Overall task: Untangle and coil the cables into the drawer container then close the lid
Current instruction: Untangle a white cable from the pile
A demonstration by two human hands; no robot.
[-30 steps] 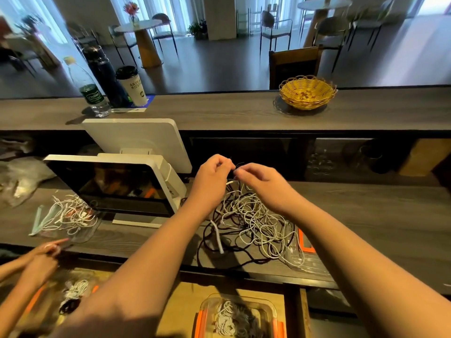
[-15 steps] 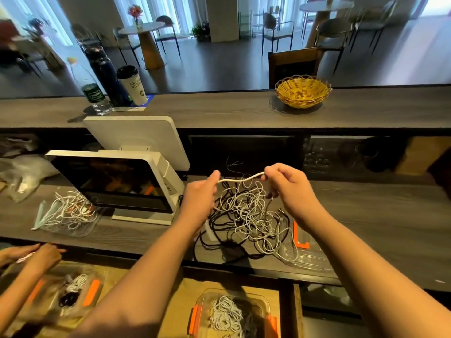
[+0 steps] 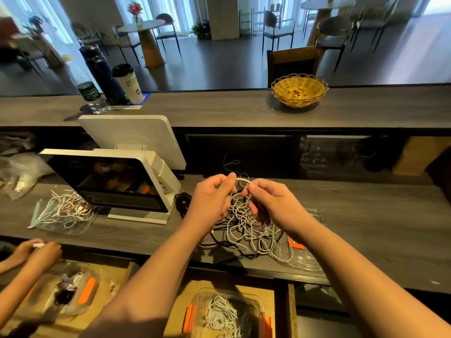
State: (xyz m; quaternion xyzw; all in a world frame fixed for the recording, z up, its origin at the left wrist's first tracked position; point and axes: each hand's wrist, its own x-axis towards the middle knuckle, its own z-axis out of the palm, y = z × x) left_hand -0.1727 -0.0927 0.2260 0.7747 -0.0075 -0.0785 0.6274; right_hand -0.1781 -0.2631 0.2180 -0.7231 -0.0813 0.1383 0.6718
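Fingers of the left hand (image 3: 211, 199) and the right hand (image 3: 273, 203) curl round a short arc of white cable (image 3: 242, 179), each pinching one end, raised just above the tangle of cables (image 3: 246, 224). The tangle, thin white and black cords looped through one another, lies on the lower counter (image 3: 366, 230), partly over a clear lid (image 3: 302, 259) with an orange clip. Below the counter edge, an open drawer (image 3: 268, 292) holds the clear container (image 3: 227, 313) with orange latches and coiled white cords inside. Left of the hands stands a white point-of-sale terminal (image 3: 114, 184), screen dark. On the upper counter, a paper cup (image 3: 128, 84) bears print that may read "ANYBODY", too blurred to confirm; beside it are a dark flask (image 3: 102, 74) and a green-labelled water bottle (image 3: 86, 91). A yellow wicker basket (image 3: 299, 90) sits further right. Beyond, café tables and chairs fill a bright room.
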